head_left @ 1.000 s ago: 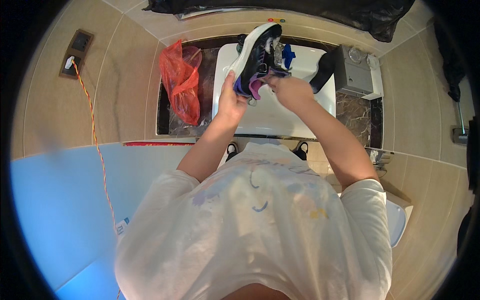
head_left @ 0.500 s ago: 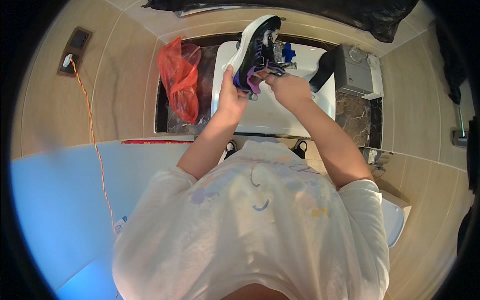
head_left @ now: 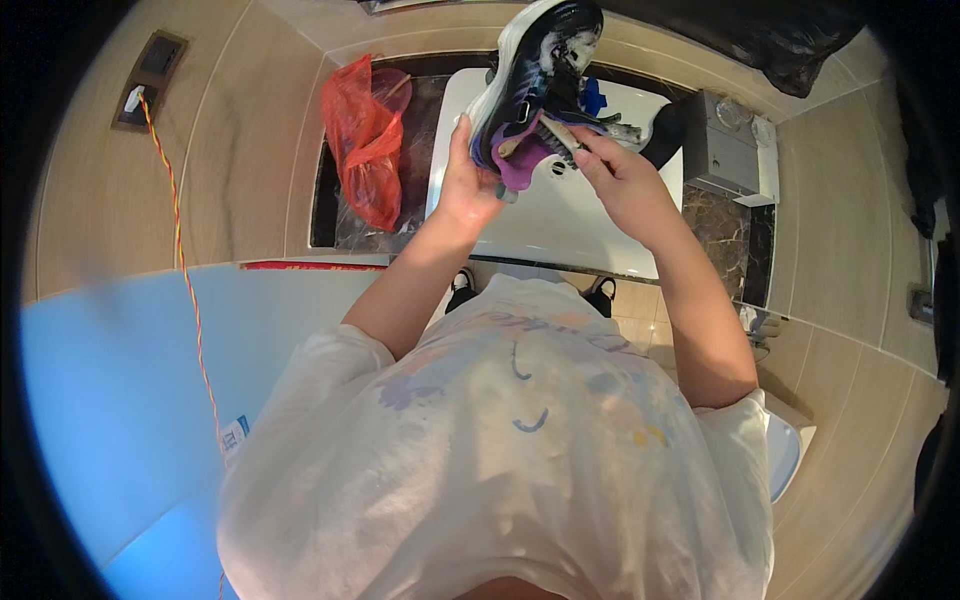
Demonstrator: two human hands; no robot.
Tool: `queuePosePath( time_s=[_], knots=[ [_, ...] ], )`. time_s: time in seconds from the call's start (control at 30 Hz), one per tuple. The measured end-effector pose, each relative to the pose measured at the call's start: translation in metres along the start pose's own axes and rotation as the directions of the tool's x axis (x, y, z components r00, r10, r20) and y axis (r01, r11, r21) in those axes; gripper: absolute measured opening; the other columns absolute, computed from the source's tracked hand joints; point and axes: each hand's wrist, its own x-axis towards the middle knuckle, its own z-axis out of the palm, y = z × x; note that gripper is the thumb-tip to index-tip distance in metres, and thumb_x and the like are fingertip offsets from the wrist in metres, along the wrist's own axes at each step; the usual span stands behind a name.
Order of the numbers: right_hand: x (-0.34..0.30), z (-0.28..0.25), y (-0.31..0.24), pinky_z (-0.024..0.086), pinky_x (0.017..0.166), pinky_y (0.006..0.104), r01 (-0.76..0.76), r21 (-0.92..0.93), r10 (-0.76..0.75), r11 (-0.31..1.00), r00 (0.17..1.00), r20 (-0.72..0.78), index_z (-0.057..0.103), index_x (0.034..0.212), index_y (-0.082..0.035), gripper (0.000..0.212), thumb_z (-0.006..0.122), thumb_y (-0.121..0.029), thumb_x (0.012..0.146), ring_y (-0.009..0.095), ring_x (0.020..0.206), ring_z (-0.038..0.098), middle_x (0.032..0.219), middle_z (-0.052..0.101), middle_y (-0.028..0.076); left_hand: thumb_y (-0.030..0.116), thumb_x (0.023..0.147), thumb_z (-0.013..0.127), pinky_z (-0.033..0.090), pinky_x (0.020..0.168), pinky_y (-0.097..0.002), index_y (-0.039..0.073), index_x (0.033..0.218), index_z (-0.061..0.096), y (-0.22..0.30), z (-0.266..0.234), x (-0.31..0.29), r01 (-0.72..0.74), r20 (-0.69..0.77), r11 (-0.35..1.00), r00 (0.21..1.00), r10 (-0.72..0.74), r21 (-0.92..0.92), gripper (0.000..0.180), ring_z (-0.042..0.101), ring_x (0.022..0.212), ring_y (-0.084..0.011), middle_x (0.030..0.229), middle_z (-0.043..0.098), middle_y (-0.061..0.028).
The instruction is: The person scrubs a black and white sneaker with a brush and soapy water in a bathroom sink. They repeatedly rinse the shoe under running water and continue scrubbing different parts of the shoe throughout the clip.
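Above the white washbasin [head_left: 600, 235], my left hand [head_left: 470, 190] grips a black sneaker [head_left: 530, 85] by its heel end, toe pointing away from me. The sneaker has a white sole and a purple lining, and white foam clings to its upper. My right hand [head_left: 625, 190] is closed round the handle of a scrub brush [head_left: 562, 138]. The brush's dark bristles are at the shoe's purple opening. Part of the brush head is hidden against the shoe.
A red plastic bag [head_left: 362, 150] lies on the dark marble counter [head_left: 418, 110] left of the basin. A grey box [head_left: 722, 145] stands at the right, beside a black item [head_left: 665, 135] on the basin rim. Black plastic [head_left: 790, 50] hangs at the far right.
The sneaker is larger and higher in view, its opening turned more toward me. My right hand has moved right and back from the opening, so the brush now shows.
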Motion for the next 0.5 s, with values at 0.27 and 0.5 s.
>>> queuePosePath(
  time_s=[0.27,0.5],
  knots=[
    [-0.004,-0.008,-0.02,0.048,0.071,0.0304,-0.088,0.154,0.081,0.984,0.995,0.051,0.053,0.137,-0.018,0.043,0.06,-0.029,0.095,0.02,0.071,0.057,0.081,0.062,0.01,0.063,0.094,0.041,0.041,0.107,-0.0431,0.013,0.14,0.045,-0.001,0.013,-0.001,0.038,-0.014,0.998,0.999,-0.038,-0.052,0.068,0.05,0.125,-0.0277,0.139,0.05,-0.0109],
    [0.0,0.004,-0.013,0.05,0.072,0.0392,-0.172,0.044,0.168,0.984,0.982,0.081,0.059,0.13,-0.019,0.035,0.054,-0.025,0.096,0.03,0.078,0.064,0.083,0.065,0.016,0.049,0.099,0.043,0.039,0.106,-0.0436,0.008,0.14,0.043,-0.004,0.017,-0.002,-0.084,-0.013,0.996,0.996,0.084,-0.004,0.058,0.049,0.126,-0.0273,0.138,0.052,-0.0096]
  ],
)
